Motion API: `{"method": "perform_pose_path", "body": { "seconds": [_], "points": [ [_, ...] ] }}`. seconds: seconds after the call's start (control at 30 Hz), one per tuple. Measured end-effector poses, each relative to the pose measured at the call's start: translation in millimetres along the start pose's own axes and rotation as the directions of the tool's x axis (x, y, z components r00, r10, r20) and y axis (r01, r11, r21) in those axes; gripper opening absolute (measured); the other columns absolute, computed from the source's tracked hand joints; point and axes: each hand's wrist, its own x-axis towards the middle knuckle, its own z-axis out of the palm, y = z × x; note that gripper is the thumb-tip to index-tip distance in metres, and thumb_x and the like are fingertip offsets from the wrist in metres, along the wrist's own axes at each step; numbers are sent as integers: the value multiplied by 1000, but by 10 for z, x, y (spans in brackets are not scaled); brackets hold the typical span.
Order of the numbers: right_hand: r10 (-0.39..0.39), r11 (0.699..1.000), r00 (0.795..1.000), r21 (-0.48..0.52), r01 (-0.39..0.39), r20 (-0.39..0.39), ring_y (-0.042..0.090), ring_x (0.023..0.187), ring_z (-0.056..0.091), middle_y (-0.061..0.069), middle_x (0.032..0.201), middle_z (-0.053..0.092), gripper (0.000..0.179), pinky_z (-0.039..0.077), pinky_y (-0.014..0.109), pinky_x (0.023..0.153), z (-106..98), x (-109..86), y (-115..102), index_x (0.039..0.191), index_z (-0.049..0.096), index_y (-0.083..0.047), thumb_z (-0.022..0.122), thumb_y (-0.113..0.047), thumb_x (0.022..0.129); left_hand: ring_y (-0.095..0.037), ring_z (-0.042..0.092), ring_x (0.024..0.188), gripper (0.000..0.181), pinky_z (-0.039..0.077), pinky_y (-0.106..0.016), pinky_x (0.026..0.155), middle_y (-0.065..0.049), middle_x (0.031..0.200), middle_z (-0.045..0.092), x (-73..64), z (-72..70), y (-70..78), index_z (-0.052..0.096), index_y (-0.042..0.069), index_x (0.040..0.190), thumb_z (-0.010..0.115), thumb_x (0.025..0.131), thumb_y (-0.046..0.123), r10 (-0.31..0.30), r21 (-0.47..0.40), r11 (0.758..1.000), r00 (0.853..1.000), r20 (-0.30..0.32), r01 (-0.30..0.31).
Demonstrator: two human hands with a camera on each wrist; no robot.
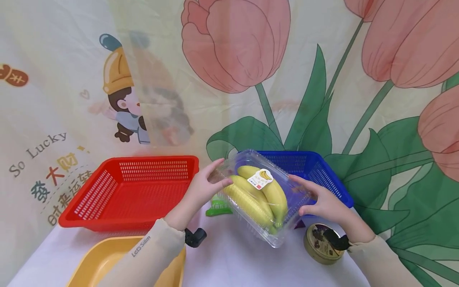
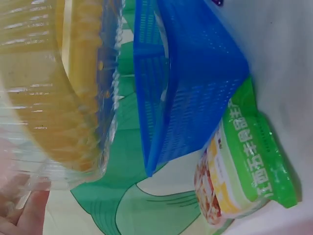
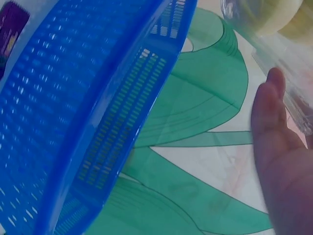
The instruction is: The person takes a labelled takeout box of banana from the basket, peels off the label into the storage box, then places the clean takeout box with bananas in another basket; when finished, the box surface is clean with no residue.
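A clear plastic clamshell box (image 1: 288, 185) is held tilted above the table, with several yellow bananas (image 1: 247, 195) inside and a white banana label (image 1: 261, 179) on its lid. My left hand (image 1: 201, 185) grips its left side between thumb and fingers. At the opposite side, my right hand (image 1: 328, 203) holds the box by thumb and fingers. The left wrist view shows the box wall (image 2: 111, 127) close up, with fingertips (image 2: 30, 215) at its lower corner. In the right wrist view, the right hand (image 3: 283, 156) appears beside the box, partly cut off.
Behind the box stands a blue basket (image 1: 335, 175). A red basket (image 1: 129, 195) is at left, with a yellow tray (image 1: 97, 255) in front. A green food packet (image 2: 259, 161) lies beside the blue basket. A round tin (image 1: 317, 249) sits below my right hand, near a purple item (image 3: 11, 32).
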Motion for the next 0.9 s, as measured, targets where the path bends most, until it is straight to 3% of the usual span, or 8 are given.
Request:
{"method": "perform_pose_path", "body": {
  "seconds": [0.1,0.2,0.33,0.53,0.73,0.9],
  "points": [
    [-52,993,998,106,49,29,-5,111,48,17,138,40,79,49,22,82,7,4,-2,142,29,-7,72,-23,77,-23,48,121,65,44,-42,96,-1,136,47,-70,-1,9,43,26,135,71,76,34,11,7,1000,999,-37,-10],
    [-103,981,994,171,96,34,-3,114,47,3,142,38,75,47,19,87,22,9,-10,141,29,-3,68,-22,81,-24,44,124,68,44,-43,96,-2,137,46,-144,12,19,43,26,135,73,75,34,0,24,1000,998,-69,2],
    [-159,972,987,180,154,15,-1,116,47,-14,142,36,70,43,17,91,54,20,-16,139,30,1,63,-26,85,-24,41,127,71,46,-44,94,0,138,45,-292,56,52,42,28,136,73,73,39,-56,39,997,993,-107,60],
    [-175,967,985,189,169,13,-2,118,44,-15,142,36,68,39,15,93,131,-3,-16,138,33,0,61,-32,86,-29,50,119,74,53,-40,80,-5,134,50,-592,137,61,43,30,135,74,70,43,-107,64,991,977,-184,120],
    [-190,961,981,213,177,43,-4,121,41,-15,141,37,65,37,16,95,234,-31,-51,137,36,-1,64,-27,84,-34,51,117,77,50,-44,86,-10,134,49,-944,207,53,41,25,137,74,70,44,-179,25,982,960,-215,189],
    [-191,964,980,201,177,56,-4,119,42,-18,139,38,65,41,18,93,311,-25,-36,136,40,-4,62,-37,84,-33,52,113,80,50,-41,88,-13,137,44,-1191,248,37,38,21,139,75,71,38,-190,-34,982,960,-204,187]
  ]
}}
